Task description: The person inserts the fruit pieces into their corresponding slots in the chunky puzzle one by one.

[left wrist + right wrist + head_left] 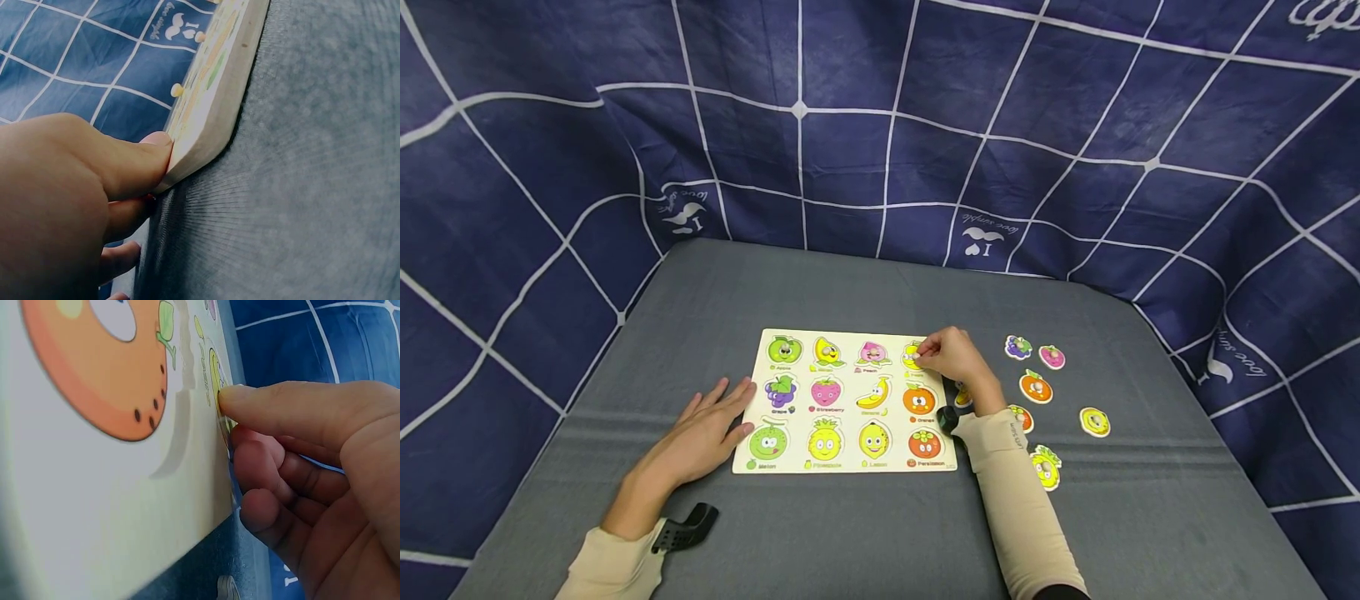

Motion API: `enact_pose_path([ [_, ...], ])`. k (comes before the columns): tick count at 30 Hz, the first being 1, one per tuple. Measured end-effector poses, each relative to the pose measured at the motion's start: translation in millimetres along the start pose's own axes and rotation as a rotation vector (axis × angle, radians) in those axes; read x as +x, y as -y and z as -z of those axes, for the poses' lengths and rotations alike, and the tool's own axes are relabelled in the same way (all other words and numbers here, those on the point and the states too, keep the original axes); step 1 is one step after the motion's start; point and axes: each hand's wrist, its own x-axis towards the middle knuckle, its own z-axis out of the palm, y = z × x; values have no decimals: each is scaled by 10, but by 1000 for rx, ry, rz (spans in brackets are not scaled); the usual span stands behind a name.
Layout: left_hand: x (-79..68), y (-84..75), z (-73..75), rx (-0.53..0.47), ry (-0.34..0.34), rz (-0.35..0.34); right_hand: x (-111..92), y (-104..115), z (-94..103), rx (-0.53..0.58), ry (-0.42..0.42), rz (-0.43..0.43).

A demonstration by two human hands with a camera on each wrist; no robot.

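Cream-coloured wooden fruit puzzle board (802, 392) lies flat on grey cloth (820, 533); left hand (711, 429) at the board's left edge, fingers straight and spread wide, thumb touching its rim; right hand (958, 360) at the board's far right corner, pinching a yellow fruit piece (910, 355); grape piece (1018, 347), pineapple piece (1046, 467) and round yellow piece (1095, 422) lie right of the board.

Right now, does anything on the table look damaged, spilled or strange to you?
Nothing stands out. The left hand touches the fruit board; the right hand pinches a yellow piece at the board's upper right corner. Loose fruit pieces lie scattered to the right, with no visible damage.
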Motion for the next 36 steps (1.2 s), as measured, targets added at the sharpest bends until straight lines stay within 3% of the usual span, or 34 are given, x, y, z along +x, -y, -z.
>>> enact_pose_path([
  [16, 4, 7, -3, 4, -1, -16, -28, -6, 72, 3, 12, -1],
  [36, -3, 2, 2, 0, 5, -22, -210, -375, 510, -52, -99, -62],
])
